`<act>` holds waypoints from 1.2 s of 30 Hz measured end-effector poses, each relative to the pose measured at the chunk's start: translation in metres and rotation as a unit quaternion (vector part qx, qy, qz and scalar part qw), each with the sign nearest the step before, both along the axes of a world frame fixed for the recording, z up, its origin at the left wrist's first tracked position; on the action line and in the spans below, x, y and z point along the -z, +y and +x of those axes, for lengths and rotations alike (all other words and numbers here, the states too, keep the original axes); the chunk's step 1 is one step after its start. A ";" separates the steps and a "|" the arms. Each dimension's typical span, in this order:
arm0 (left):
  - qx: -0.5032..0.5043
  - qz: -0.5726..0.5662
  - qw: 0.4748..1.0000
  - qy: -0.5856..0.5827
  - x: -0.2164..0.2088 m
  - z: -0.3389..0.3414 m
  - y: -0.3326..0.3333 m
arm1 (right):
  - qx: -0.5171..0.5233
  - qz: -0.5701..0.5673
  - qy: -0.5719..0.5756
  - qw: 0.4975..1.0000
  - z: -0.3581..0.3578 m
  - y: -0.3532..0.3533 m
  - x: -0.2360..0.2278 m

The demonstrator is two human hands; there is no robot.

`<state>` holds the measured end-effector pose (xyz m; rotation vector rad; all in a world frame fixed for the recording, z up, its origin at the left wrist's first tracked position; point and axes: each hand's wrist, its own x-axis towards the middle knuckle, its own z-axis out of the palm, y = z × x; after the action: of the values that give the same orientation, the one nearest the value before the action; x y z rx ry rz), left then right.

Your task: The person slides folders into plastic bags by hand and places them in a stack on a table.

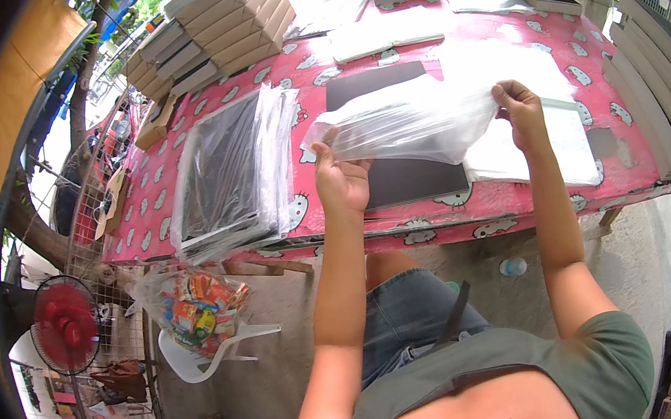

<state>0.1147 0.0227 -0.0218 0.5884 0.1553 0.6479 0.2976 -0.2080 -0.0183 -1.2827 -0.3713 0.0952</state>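
Observation:
A clear plastic sleeve [417, 121] is stretched between my two hands above the table. My left hand [341, 179] grips its left end, with the thumb at the edge and some fingers behind the film. At the other end, my right hand [519, 107] pinches the sleeve's corner. Beneath the plastic lies a flat black book or board [412, 181], partly covered. To its right sits a pile of white or clear sheets [551, 154], washed out by glare. Left of my hands is a stack of black flat items in clear plastic [222, 173].
The table has a pink patterned cloth [152, 200]. Stacked thick books or boxes [233, 21] stand at back left, with more books [664, 85] along the right edge. A white chair [195, 358] with a bag of colourful packets [202, 314] and a red fan [66, 325] are lower left.

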 end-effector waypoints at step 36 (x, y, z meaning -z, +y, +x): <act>-0.066 0.152 0.985 0.039 0.020 -0.056 0.063 | 0.084 -0.750 -0.156 0.637 0.057 -0.054 0.019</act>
<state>0.0590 0.0862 -0.0415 0.9037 0.1705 0.7836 0.3542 -0.2620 -0.0375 -3.0455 -0.4570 -0.0048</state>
